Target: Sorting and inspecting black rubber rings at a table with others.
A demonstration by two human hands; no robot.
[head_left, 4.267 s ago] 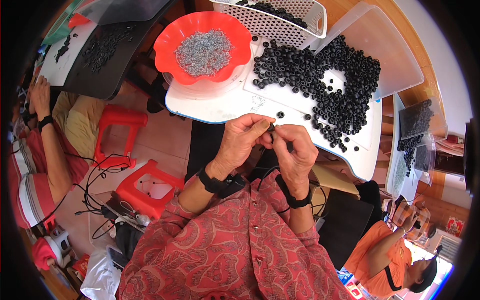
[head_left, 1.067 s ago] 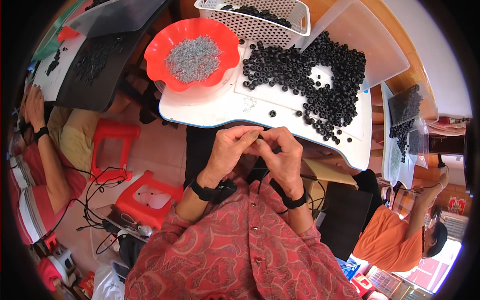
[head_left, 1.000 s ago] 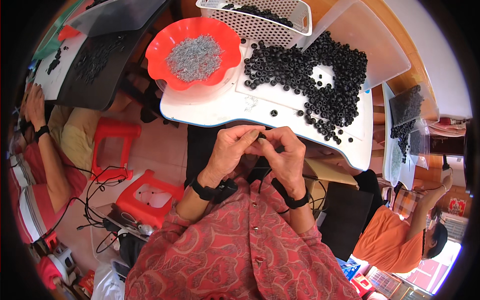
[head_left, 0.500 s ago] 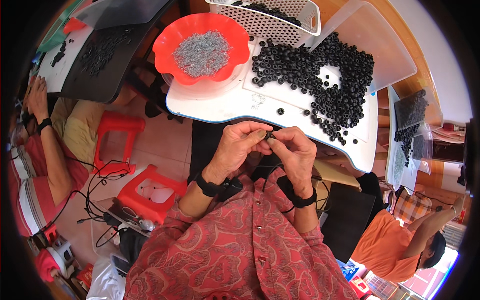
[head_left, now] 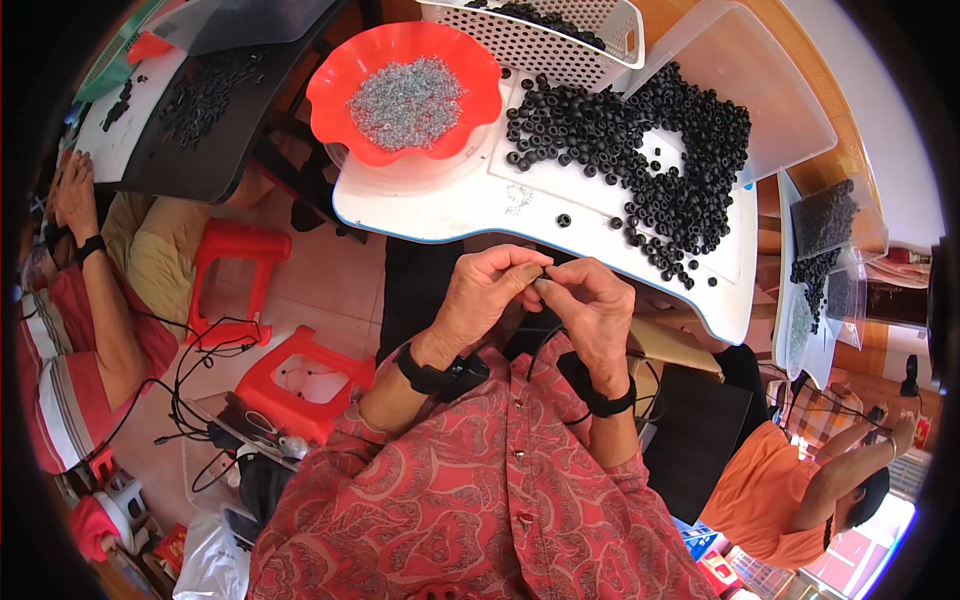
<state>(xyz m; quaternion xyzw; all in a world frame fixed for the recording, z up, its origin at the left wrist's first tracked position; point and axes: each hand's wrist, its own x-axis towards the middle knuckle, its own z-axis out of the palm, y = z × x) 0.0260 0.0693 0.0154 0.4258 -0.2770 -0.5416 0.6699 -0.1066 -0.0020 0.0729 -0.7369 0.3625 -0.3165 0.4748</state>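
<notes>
My left hand (head_left: pixel 480 295) and my right hand (head_left: pixel 596 308) meet just off the table's near edge, thumbs and fingertips pinched together. Between them is a small black part (head_left: pixel 543 272), mostly covered by my fingers, so its shape cannot be made out. Beyond my hands, a heap of small round black parts with holes (head_left: pixel 690 195) spreads over the white table (head_left: pixel 430 215). One black piece (head_left: pixel 563 220) lies apart, nearest my fingertips. To the left of the heap, a red wavy-rimmed bowl (head_left: pixel 328 95) contains many tiny silvery-grey pieces (head_left: pixel 405 100).
A white perforated basket (head_left: pixel 530 45) holding more black parts stands at the back. Beside it leans a clear plastic bin (head_left: pixel 785 90). Red stools (head_left: pixel 300 385) and cables (head_left: pixel 195 400) are at left. One person sits at far left, another in orange (head_left: pixel 765 490) at lower right.
My fingers have closed further over the small black part, so less of it shows. At lower right, the person in orange has shifted their arms, and a dark object now shows near their hands.
</notes>
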